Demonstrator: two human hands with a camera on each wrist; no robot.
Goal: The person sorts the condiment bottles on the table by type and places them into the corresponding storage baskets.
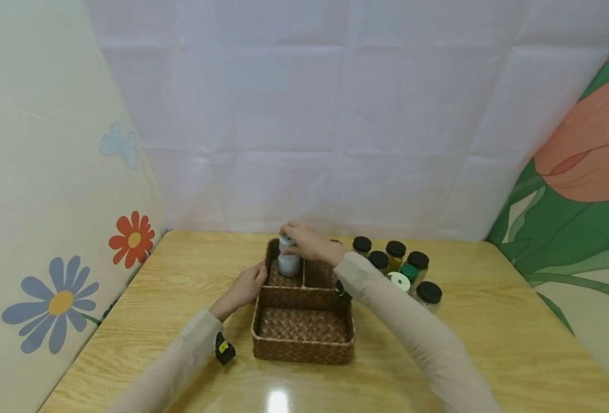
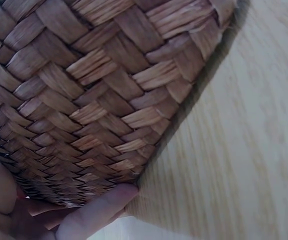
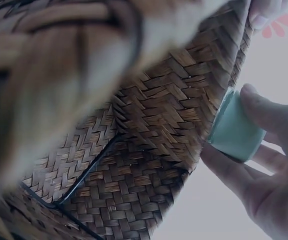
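Note:
A brown woven basket (image 1: 304, 351) with three compartments stands on the table. At its back left wall, my left hand (image 1: 244, 287) grips the side; in the left wrist view its fingers (image 2: 101, 210) lie against the weave (image 2: 99, 100). My right hand (image 1: 311, 244) holds a jar (image 1: 289, 265) by its upper part, over the back left compartment. The jar's body looks whitish. In the right wrist view, the pale green lid (image 3: 236, 127) sits between thumb and fingers, while the basket wall hides the body. Whether the jar touches the basket floor, I cannot tell.
Right of the basket stand several jars, most with black lids, such as the nearest jar (image 1: 429, 292). Among them are a green lid (image 1: 409, 271) and a pale lid (image 1: 399, 281). My right forearm (image 1: 402, 321) passes in front of them. A white cloth (image 1: 263, 115) hangs behind the table (image 1: 490, 321).

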